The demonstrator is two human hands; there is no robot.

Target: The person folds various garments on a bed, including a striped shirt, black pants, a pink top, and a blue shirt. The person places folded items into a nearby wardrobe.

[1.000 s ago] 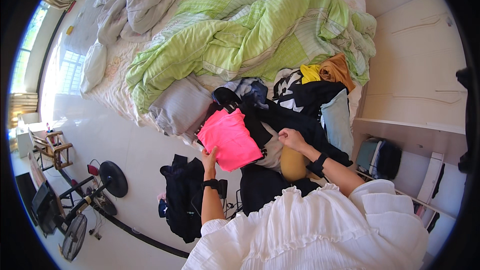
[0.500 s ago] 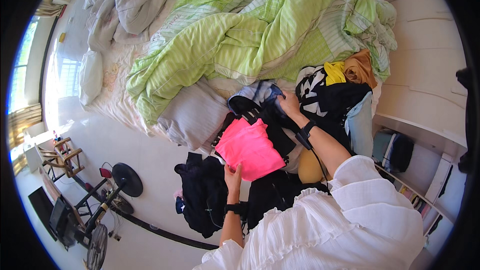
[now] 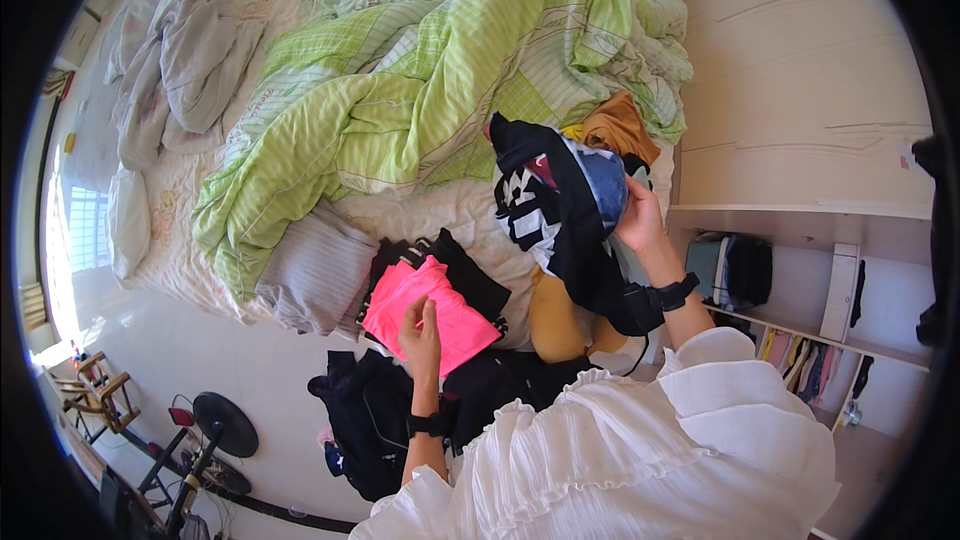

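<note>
The right hand [image 3: 642, 225] has its fingers clamped on one rumpled, limp, black-and-blue cloth garment [image 3: 580, 220] with one dark-red patch, hanging over the bed's [image 3: 410, 215] near right part. The left hand [image 3: 422, 340], fingers slightly apart, is over one folded bright-pink fabric garment [image 3: 445, 310]. Beyond: one green-and-white patterned quilt [image 3: 400, 115], one brown cloth bundle [image 3: 620, 125].

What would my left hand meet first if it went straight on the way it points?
Most likely the pink cloth just ahead of your left hand. Depth is unclear, though: if the hand hovers higher, it may pass over that cloth.
</note>
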